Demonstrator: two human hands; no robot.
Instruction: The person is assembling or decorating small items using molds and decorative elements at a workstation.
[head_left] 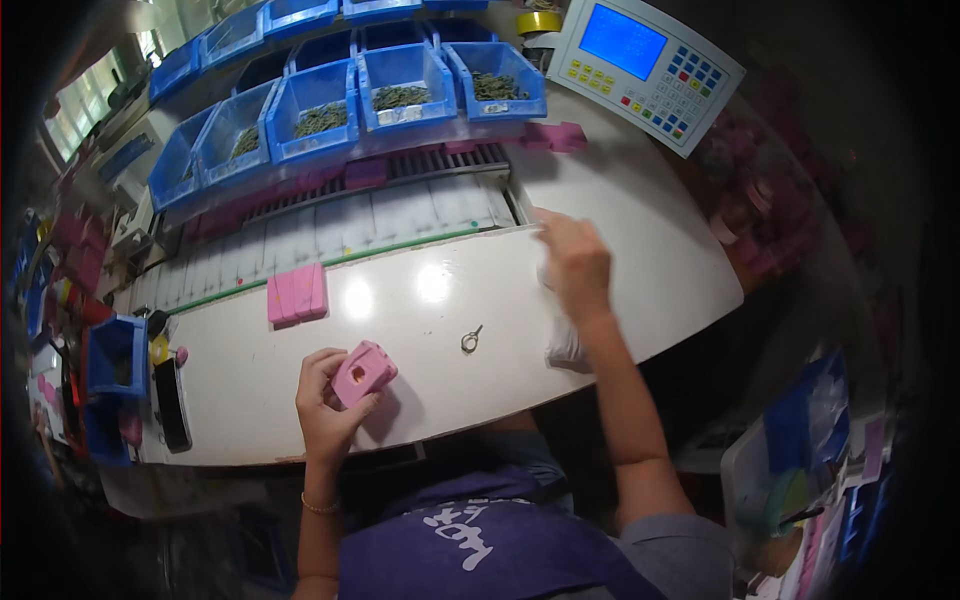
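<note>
My left hand (325, 400) grips a pink block (375, 362) with a hole in its face, yellowish inside. My right hand (578, 262), blurred, is over the right part of the white worktop (680, 285), near the channel's end; whether it holds anything is unclear. A white object (566, 346), perhaps cloth, lies at the front edge, partly behind my right forearm. Between my hands lies a small metal piece with a loop (470, 340). A stack of pink pieces (297, 295) sits farther back on the left.
Blue bins (405, 75) of small parts line the back above a segmented white track (380, 215). A keypad console (645, 70) stands back right. A black phone-like object (172, 405) and more blue bins (110, 360) are at left. A cluttered stand (745, 480) is lower right.
</note>
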